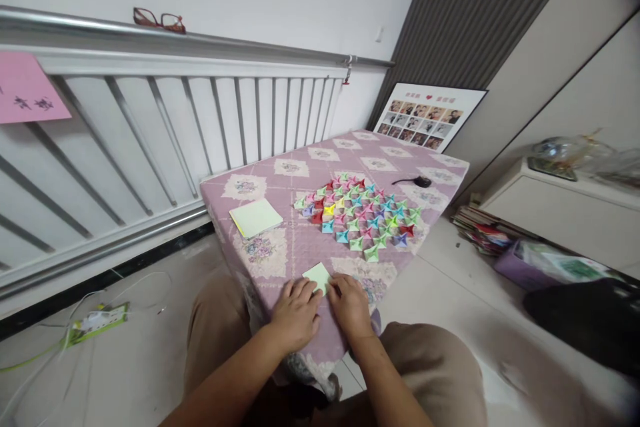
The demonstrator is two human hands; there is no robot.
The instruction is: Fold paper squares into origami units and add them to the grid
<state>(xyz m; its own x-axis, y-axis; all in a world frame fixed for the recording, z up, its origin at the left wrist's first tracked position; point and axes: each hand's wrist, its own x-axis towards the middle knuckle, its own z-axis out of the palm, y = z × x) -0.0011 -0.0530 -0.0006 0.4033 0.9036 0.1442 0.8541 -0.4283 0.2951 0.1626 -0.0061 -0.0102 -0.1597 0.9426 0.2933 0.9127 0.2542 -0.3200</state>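
A small pale green square of paper (317, 275) lies turned on its corner near the front edge of the table. My left hand (297, 312) rests palm down at its lower left, fingers stretched out with their tips on the paper's edge. At the paper's right corner, my right hand (350, 305) has its fingers bent together in a pinch on the edge. Both palms hide the nearest part of the sheet. A stack of pale green paper (257, 216) lies to the left. Many folded paper pieces (367, 227) in several colours stand in rows beyond my right hand.
The table (280, 177) wears a purple flowered cloth. A dark object with a thin tail (421, 181) lies toward the right. Behind stand a white radiator (227, 113) and a framed photo board (424, 117). A power strip with cables (100, 321) lies on the floor at left.
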